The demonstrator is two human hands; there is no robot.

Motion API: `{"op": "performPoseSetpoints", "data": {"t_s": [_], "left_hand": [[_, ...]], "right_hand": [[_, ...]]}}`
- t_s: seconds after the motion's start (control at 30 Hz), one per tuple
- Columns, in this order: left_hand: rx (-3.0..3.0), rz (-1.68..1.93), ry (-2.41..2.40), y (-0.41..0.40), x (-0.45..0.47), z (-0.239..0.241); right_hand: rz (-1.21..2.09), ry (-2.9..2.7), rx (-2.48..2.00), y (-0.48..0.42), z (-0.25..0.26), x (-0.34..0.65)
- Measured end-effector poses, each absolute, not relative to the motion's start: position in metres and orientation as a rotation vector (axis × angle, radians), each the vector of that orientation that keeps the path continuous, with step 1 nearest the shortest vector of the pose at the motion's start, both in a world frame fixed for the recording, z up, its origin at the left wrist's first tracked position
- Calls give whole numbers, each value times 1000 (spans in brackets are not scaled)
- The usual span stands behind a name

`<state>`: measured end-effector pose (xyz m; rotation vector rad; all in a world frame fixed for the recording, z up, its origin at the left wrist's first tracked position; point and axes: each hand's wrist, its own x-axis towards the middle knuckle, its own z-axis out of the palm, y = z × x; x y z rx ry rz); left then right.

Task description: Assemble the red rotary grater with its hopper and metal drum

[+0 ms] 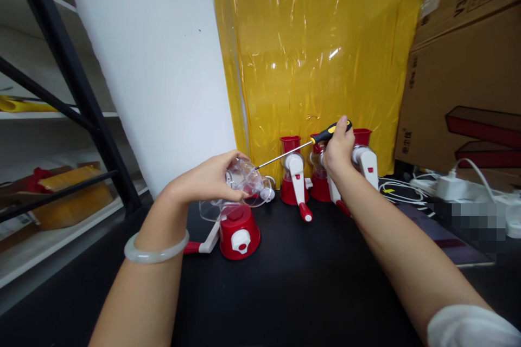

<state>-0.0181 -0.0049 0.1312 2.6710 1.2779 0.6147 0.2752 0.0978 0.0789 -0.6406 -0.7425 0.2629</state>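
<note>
Screwdriver [321, 136]: just right of frame centre; long axis slants from handle, upper right, down to tip, lower left. Tip at clear part [249, 178]; contact cannot be confirmed. Right hand [340, 147] grips handle. Left hand [211, 178] grasps clear part. Red base [239, 222] below.
</note>
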Motion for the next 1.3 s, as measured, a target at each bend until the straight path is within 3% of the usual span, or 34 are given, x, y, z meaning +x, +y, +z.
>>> {"op": "performPoseSetpoints", "data": {"t_s": [0.53, 1.3], "left_hand": [[2697, 541, 1344, 2, -22, 130], [2607, 431, 1342, 11, -28, 129]], "right_hand": [[468, -924, -567, 81, 88, 290], [663, -1190, -817, 93, 84, 319]]}}
